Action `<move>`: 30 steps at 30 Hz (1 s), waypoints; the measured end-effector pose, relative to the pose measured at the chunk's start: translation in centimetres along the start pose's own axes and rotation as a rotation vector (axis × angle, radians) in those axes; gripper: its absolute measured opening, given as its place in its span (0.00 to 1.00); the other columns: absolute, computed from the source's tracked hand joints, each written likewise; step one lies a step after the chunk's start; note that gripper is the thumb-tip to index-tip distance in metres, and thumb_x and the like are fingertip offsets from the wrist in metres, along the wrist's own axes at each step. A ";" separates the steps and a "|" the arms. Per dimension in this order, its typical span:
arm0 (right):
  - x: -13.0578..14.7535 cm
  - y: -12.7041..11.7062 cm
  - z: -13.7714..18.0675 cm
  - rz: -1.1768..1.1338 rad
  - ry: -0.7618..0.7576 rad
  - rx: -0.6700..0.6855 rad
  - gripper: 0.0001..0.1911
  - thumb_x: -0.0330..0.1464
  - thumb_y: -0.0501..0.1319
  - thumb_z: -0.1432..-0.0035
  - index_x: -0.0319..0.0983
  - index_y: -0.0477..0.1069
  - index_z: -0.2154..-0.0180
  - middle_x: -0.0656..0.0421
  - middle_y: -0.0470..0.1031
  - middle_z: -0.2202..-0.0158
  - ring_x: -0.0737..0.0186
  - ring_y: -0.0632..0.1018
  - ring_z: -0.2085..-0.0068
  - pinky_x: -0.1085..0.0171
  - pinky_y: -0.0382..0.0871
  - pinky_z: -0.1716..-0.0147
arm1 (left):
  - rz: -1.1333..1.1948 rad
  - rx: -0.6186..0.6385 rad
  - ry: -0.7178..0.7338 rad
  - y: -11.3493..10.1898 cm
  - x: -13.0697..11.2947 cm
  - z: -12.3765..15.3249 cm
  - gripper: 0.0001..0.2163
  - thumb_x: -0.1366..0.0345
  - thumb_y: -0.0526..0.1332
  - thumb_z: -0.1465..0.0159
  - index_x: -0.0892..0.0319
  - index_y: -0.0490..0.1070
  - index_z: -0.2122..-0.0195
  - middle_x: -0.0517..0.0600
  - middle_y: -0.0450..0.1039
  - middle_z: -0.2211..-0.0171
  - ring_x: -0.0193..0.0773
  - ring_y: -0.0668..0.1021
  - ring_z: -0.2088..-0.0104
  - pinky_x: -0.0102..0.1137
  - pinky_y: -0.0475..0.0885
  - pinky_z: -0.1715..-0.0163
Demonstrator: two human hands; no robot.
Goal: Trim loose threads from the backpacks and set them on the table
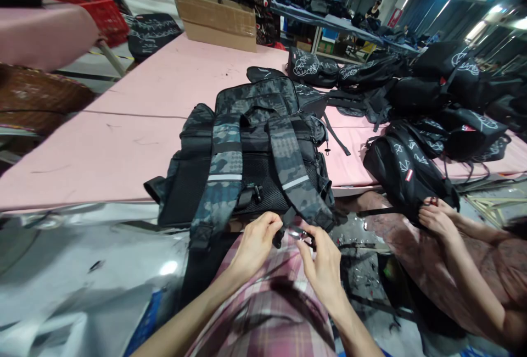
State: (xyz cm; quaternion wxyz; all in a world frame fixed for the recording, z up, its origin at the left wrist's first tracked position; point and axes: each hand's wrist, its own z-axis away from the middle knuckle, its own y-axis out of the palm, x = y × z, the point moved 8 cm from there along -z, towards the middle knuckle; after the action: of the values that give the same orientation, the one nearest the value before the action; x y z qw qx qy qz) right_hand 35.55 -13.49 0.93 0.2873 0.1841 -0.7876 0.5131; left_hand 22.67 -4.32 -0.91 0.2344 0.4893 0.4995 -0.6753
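A grey and black camouflage backpack (pixel 263 137) lies on the pink table with its shoulder straps facing up and its lower end at the near edge. Below that edge, my left hand (pixel 257 239) pinches a black webbing strap end (pixel 279 235) hanging from the backpack. My right hand (pixel 323 261) is closed around small thread snips (pixel 298 232), shiny metal with a dark end. The snips are close beside the strap; whether they touch it I cannot tell. A chest-strap buckle (pixel 257 193) rests on the mesh back panel.
Several black backpacks (pixel 411 93) with white line prints are heaped along the right of the pink table (pixel 135 143). A cardboard box (pixel 218 19) stands at the back. To my right, a co-worker's hands (pixel 440 218) hold a black backpack (pixel 405 167). A red crate (pixel 88 8) is far left.
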 end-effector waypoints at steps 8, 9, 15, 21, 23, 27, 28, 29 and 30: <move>2.7 -0.7 -0.1 0.225 -0.226 -0.086 0.08 0.30 0.51 0.37 0.37 0.68 0.62 0.55 0.74 0.68 0.62 0.71 0.69 0.64 0.61 0.68 | -0.079 -0.034 0.089 0.2 -1.2 0.3 0.12 0.61 0.46 0.37 0.57 0.62 0.75 0.45 0.63 0.76 0.34 0.68 0.75 0.29 0.61 0.73; 2.8 -0.7 -0.2 0.249 -0.240 -0.096 0.08 0.30 0.51 0.37 0.37 0.68 0.63 0.55 0.74 0.69 0.62 0.71 0.69 0.64 0.61 0.68 | -0.075 -0.036 0.097 0.2 -1.3 0.4 0.12 0.62 0.46 0.37 0.57 0.62 0.75 0.45 0.63 0.76 0.33 0.68 0.75 0.28 0.61 0.73; 2.9 -0.6 -0.4 0.282 -0.270 -0.109 0.08 0.29 0.52 0.38 0.37 0.68 0.66 0.56 0.74 0.71 0.62 0.70 0.70 0.63 0.59 0.69 | 0.138 -0.032 -0.004 0.6 0.0 0.6 0.11 0.62 0.50 0.39 0.58 0.62 0.76 0.44 0.62 0.76 0.32 0.67 0.74 0.28 0.61 0.72; 1.4 -1.0 -0.5 0.130 -0.196 -0.101 0.07 0.30 0.53 0.38 0.37 0.69 0.63 0.57 0.74 0.69 0.63 0.71 0.70 0.64 0.61 0.70 | 0.705 0.033 -0.279 1.7 2.4 1.4 0.17 0.67 0.65 0.53 0.59 0.63 0.63 0.47 0.70 0.68 0.35 0.72 0.66 0.28 0.66 0.65; 1.3 -1.2 -0.5 0.109 -0.196 -0.111 0.08 0.30 0.53 0.38 0.37 0.70 0.62 0.56 0.75 0.68 0.63 0.72 0.69 0.64 0.62 0.69 | 0.739 0.027 -0.280 1.7 2.4 1.4 0.17 0.67 0.64 0.53 0.59 0.63 0.62 0.47 0.72 0.68 0.35 0.73 0.66 0.28 0.66 0.66; 1.6 -1.2 -0.6 0.102 -0.230 -0.116 0.07 0.29 0.54 0.39 0.37 0.70 0.63 0.56 0.75 0.67 0.63 0.73 0.68 0.63 0.63 0.69 | 0.684 0.003 -0.236 1.5 2.4 1.2 0.16 0.67 0.64 0.52 0.59 0.63 0.62 0.47 0.71 0.68 0.35 0.72 0.66 0.29 0.65 0.65; 1.7 -1.1 -0.6 0.103 -0.243 -0.112 0.06 0.29 0.54 0.39 0.37 0.69 0.63 0.56 0.75 0.67 0.63 0.73 0.68 0.63 0.62 0.69 | 0.660 -0.011 -0.220 1.4 2.4 1.1 0.16 0.68 0.64 0.52 0.59 0.63 0.62 0.47 0.71 0.68 0.35 0.72 0.66 0.29 0.64 0.65; 1.9 -1.0 -0.6 0.104 -0.257 -0.109 0.06 0.29 0.54 0.39 0.37 0.69 0.63 0.56 0.75 0.67 0.63 0.73 0.68 0.63 0.62 0.69 | 0.637 -0.017 -0.206 1.3 2.4 1.0 0.16 0.68 0.63 0.52 0.59 0.64 0.62 0.47 0.71 0.68 0.35 0.72 0.66 0.29 0.64 0.64; 2.0 -0.9 -0.6 0.106 -0.273 -0.107 0.06 0.28 0.54 0.39 0.37 0.69 0.62 0.56 0.75 0.67 0.62 0.72 0.68 0.63 0.62 0.69 | 0.615 -0.015 -0.194 1.3 2.3 0.9 0.15 0.68 0.63 0.51 0.59 0.64 0.62 0.47 0.70 0.68 0.35 0.72 0.65 0.29 0.64 0.64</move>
State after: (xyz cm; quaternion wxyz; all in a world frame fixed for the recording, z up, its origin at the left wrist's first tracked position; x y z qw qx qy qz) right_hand 34.69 -13.28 3.05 0.1595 0.1947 -0.8540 0.4553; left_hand 22.38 -5.27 -3.56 0.4777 0.5490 0.3086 -0.6125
